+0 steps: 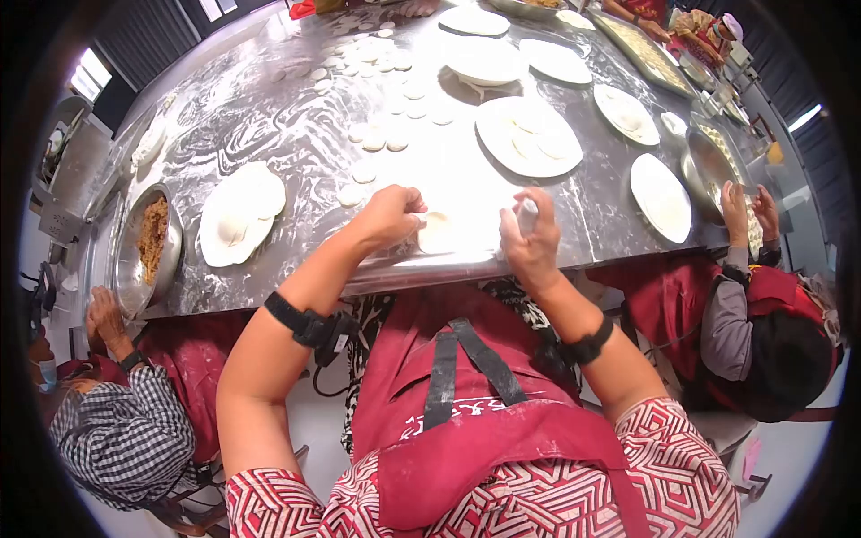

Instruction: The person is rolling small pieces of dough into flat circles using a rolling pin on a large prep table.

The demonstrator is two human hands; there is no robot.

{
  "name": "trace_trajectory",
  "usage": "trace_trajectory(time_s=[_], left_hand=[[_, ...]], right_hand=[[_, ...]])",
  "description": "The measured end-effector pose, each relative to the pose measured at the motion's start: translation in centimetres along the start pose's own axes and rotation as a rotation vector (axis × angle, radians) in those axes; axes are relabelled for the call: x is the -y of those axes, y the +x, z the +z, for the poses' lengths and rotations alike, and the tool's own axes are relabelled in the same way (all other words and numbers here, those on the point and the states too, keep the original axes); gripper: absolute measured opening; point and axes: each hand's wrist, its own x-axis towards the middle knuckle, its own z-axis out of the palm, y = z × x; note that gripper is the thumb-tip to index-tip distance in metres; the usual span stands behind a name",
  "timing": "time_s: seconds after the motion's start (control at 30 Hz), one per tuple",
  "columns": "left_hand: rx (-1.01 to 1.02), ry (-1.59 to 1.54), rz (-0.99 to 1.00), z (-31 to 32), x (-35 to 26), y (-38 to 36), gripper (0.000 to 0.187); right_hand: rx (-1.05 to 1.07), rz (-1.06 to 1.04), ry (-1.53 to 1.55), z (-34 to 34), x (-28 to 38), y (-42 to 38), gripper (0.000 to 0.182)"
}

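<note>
Near the front edge of the floured metal table, my left hand [393, 218] is closed, its fingertips pinching the edge of a small round dough wrapper [437, 235]. The wrapper lies pale against the bright glare of the table. To its right, my right hand [535, 238] is wrapped round a small rolling pin [527, 216], seen nearly end-on and held apart from the wrapper. Beyond my left hand lie several small flattened dough discs [373, 142]. A white plate with rolled wrappers [570, 154] stands past my right hand.
On the left are a plate of wrappers [213, 247] and a metal bowl [176, 260] of brown filling. More white plates [661, 215] stand on the right, near another metal bowl [691, 170]. Co-workers sit on both sides, one's hands [750, 213] at right. A long tray [641, 54] lies far right.
</note>
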Motion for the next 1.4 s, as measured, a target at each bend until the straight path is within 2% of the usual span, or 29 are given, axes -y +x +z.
trace_trajectory(time_s=[0.1,0.13,0.23,0.37,0.5,0.53,0.63,0.67,0.8,0.9,0.93,0.97,1.03,1.13,1.17,1.2,1.3,1.33,1.4], left_hand=[[0.094,-0.215,-0.120,0.0,-0.3,-0.6,0.016],[0.053,0.032,-0.010,-0.3,-0.7,-0.4,0.016],[-0.079,0.270,0.072,-0.3,-0.9,0.9,0.017],[0.020,0.274,0.182,-0.1,-0.6,1.2,0.019],[-0.054,0.165,0.024,-0.8,-1.4,0.9,0.023],[-0.044,0.116,0.014,-0.7,-0.8,0.9,0.016],[0.096,0.123,-0.091,-0.6,-1.2,0.5,0.016],[-0.011,0.288,0.121,-0.3,0.0,0.7,0.017],[-0.038,0.331,-0.007,-0.7,-1.4,1.7,0.020],[0.028,0.262,0.086,0.0,-0.9,1.8,0.021],[0.040,0.319,0.092,0.0,-1.3,1.6,0.021],[0.048,0.248,0.038,0.0,-1.8,1.1,0.020],[0.059,0.118,-0.076,-0.2,-2.5,0.1,0.020],[0.101,0.138,0.006,0.0,-1.5,0.0,0.019],[0.104,0.175,0.033,-0.1,-1.7,0.1,0.019],[0.020,0.224,0.061,0.0,-1.7,0.5,0.021],[-0.022,0.186,-0.020,0.2,-2.0,2.0,0.022],[-0.039,0.170,0.030,0.4,-1.9,2.0,0.022],[0.050,0.194,0.002,0.3,-1.9,1.8,0.021]], right_hand=[[0.074,0.033,0.017,0.6,-1.3,1.3,0.029],[0.009,-0.097,-0.099,2.1,-2.2,3.0,0.036],[0.024,-0.100,-0.093,5.1,-2.7,6.3,0.034],[0.039,-0.007,-0.123,2.5,-1.5,3.6,0.033],[-0.009,-0.064,-0.078,-0.3,0.7,-0.1,0.032],[-0.029,-0.095,-0.078,-0.5,0.9,-0.3,0.032],[0.022,-0.023,-0.104,1.5,-1.8,2.1,0.032],[0.017,-0.049,-0.107,2.8,-2.1,3.8,0.031],[0.023,-0.094,-0.147,6.0,-2.7,7.1,0.031],[0.024,-0.022,-0.168,3.5,-1.6,4.7,0.031],[-0.001,-0.089,-0.152,2.3,-1.6,3.4,0.032],[0.036,-0.089,-0.171,0.9,-1.1,1.8,0.033],[-0.034,-0.132,-0.031,-0.1,0.2,0.1,0.031],[0.049,0.019,-0.021,1.1,-0.8,1.8,0.032],[-0.006,-0.086,-0.092,2.6,-1.8,3.4,0.033],[0.010,-0.081,-0.103,4.0,-2.5,5.0,0.031],[-0.006,-0.092,-0.135,5.4,-2.7,6.1,0.029],[-0.015,-0.104,-0.146,5.4,-2.8,6.3,0.028],[0.013,-0.039,-0.131,3.0,-2.3,4.1,0.030]])
